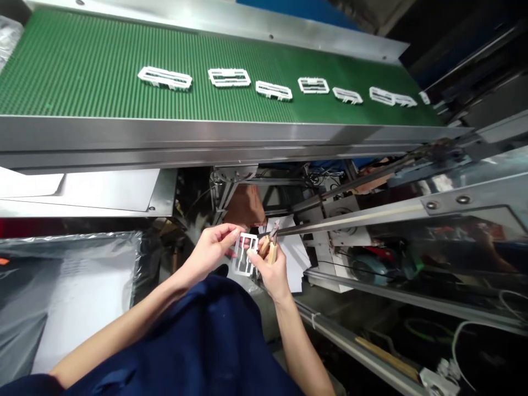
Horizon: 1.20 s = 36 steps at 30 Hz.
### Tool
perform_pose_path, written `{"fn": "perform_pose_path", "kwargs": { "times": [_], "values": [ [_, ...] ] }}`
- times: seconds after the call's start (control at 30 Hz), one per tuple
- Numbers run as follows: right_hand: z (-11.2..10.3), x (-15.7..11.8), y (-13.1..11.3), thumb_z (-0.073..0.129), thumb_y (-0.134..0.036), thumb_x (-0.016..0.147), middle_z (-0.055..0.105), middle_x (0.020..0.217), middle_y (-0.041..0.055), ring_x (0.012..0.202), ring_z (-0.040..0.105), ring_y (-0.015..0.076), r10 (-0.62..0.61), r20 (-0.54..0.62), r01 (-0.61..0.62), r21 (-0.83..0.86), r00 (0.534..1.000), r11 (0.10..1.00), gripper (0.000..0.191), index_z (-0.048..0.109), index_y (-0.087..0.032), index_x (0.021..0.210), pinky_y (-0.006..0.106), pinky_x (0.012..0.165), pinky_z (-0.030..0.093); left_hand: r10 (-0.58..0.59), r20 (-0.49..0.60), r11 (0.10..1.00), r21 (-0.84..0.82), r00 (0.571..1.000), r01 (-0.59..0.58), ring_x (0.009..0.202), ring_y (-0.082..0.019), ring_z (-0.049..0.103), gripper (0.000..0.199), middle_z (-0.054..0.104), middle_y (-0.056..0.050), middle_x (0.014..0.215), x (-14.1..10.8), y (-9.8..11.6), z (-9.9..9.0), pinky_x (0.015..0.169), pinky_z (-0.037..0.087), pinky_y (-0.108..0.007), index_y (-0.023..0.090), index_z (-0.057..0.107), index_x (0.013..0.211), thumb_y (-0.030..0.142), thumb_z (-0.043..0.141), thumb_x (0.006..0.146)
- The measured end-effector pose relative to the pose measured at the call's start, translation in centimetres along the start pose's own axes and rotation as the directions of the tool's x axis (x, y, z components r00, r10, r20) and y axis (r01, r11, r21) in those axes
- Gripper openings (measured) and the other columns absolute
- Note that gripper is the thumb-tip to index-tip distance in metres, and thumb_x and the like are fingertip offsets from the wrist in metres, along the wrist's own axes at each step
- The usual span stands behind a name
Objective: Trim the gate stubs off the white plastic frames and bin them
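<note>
Fabric (pixel 206 335) in navy blue covers the person's body, closest of all on the near side of the green ribbed conveyor belt (pixel 94 60). Between body and belt, a white plastic frame (pixel 241 256) is held up by both hands, its long sides running toward the belt. The left hand (pixel 214 246) pinches it, thumb and fingertips closed on the corner facing the belt's left end. The right hand (pixel 272 269) presses its thumb on the opposite long side; its fingers behind the frame are partly hidden. That hand is also curled around tan-handled pliers (pixel 272 251), the metal nose aimed at the belt and apart from the frame; whether the nose is parted I cannot tell. Short of the belt's left part sits clear plastic sheeting (pixel 82 239), with white sheets (pixel 107 187) nearer its edge. Loose white paper (pixel 293 258) lies lower than the belt, past the right hand. Farthest off, similar white frames (pixel 229 72) form a ragged row along the belt, two at its right end meeting or overlapping.
</note>
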State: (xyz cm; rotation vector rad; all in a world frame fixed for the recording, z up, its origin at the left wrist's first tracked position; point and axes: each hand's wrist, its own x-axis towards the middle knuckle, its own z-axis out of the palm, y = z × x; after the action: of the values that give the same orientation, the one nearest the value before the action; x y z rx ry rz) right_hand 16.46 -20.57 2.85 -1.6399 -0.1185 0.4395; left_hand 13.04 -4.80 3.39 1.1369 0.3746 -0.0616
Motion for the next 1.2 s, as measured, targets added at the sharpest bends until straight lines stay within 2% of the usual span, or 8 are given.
{"fn": "perform_pose_path", "kwargs": {
  "times": [0.2,0.3,0.43,0.53,0.63,0.83,1.03,1.2],
  "values": [
    [0.4,1.1,0.3,0.072,-0.022,0.068,0.052,0.074,-0.0049,0.065,0.054,0.0087,0.213,-0.082,-0.170,0.360,0.974,0.917,0.026,0.051,-0.020,0.084,0.022,0.061,0.045,-0.019,0.035,0.997,0.076,0.999,0.016,0.075,-0.018,0.058,0.042,0.064,-0.009,0.091,-1.4,-1.4,-0.4,0.054,0.048,-0.023,0.014,0.050,0.119,0.035,0.058,0.083],
    [0.7,1.5,0.1,0.071,-0.019,0.068,0.055,0.075,-0.0044,0.067,0.057,0.0092,0.288,-0.059,-0.212,0.538,0.956,0.816,0.024,0.051,-0.020,0.081,0.022,0.062,0.047,0.146,0.055,0.956,0.250,0.988,-0.155,0.096,-0.022,0.058,0.047,0.058,-0.012,0.114,-2.3,-2.9,-0.3,0.071,0.052,-0.031,0.018,0.043,0.128,0.028,0.056,0.085],
    [1.3,1.5,-0.2,0.070,-0.014,0.065,0.058,0.075,-0.0053,0.065,0.056,0.0070,0.394,0.029,-0.310,0.669,0.919,0.676,0.023,0.054,-0.020,0.079,0.018,0.061,0.046,0.527,0.203,0.616,0.578,0.825,-0.535,0.123,-0.027,0.041,0.040,0.044,-0.013,0.136,-2.5,-4.0,0.0,0.100,0.038,-0.044,0.021,0.052,0.124,0.016,0.056,0.084],
    [1.4,1.0,-0.2,0.070,-0.020,0.067,0.056,0.068,-0.0059,0.056,0.051,0.0065,0.462,0.165,-0.452,0.638,0.871,0.624,0.019,0.054,-0.020,0.079,0.017,0.050,0.041,0.629,0.301,0.439,0.624,0.717,-0.647,0.118,-0.026,0.046,0.026,0.058,-0.011,0.121,-2.0,-3.8,-0.3,0.100,0.038,-0.043,0.019,0.062,0.109,0.013,0.055,0.084],
    [0.8,0.3,0.4,0.067,-0.036,0.074,0.050,0.060,-0.0058,0.048,0.042,0.0065,0.471,0.185,-0.499,0.464,0.862,0.732,0.023,0.052,-0.020,0.076,0.018,0.044,0.033,0.577,0.252,0.487,0.658,0.777,-0.574,0.091,-0.020,0.061,0.016,0.069,-0.007,0.096,-1.9,-3.0,-0.8,0.083,0.047,-0.031,0.017,0.066,0.098,0.019,0.056,0.086],
    [-0.6,-1.2,1.6,0.067,-0.035,0.075,0.049,0.068,-0.0045,0.058,0.045,0.0080,0.142,-0.088,-0.139,0.036,0.986,0.990,0.021,0.052,-0.020,0.080,0.022,0.057,0.040,0.201,0.006,0.786,0.596,0.980,-0.165,0.065,-0.015,0.059,0.027,0.066,-0.002,0.073,-2.9,-1.7,-0.8,0.059,0.043,-0.022,0.013,0.067,0.088,0.038,0.056,0.084],
    [-1.0,-1.7,0.3,0.065,-0.026,0.075,0.053,0.077,-0.0023,0.067,0.053,0.0108,0.028,0.141,-0.028,-0.004,0.990,1.000,0.021,0.052,-0.020,0.090,0.025,0.065,0.045,-0.033,0.053,0.952,0.306,0.998,0.016,0.064,-0.015,0.056,0.029,0.062,-0.002,0.070,-3.1,-1.8,-0.2,0.059,0.044,-0.024,0.012,0.063,0.082,0.040,0.059,0.081],
    [-1.1,-1.9,0.1,0.065,-0.024,0.075,0.053,0.075,-0.0030,0.063,0.051,0.0097,0.021,0.136,-0.023,0.012,0.991,1.000,0.021,0.052,-0.020,0.091,0.024,0.062,0.044,-0.028,0.016,0.986,0.164,0.999,0.025,0.067,-0.016,0.059,0.026,0.065,-0.005,0.078,-3.3,-1.0,-0.6,0.064,0.048,-0.027,0.013,0.061,0.090,0.036,0.065,0.078]
  ]
}}
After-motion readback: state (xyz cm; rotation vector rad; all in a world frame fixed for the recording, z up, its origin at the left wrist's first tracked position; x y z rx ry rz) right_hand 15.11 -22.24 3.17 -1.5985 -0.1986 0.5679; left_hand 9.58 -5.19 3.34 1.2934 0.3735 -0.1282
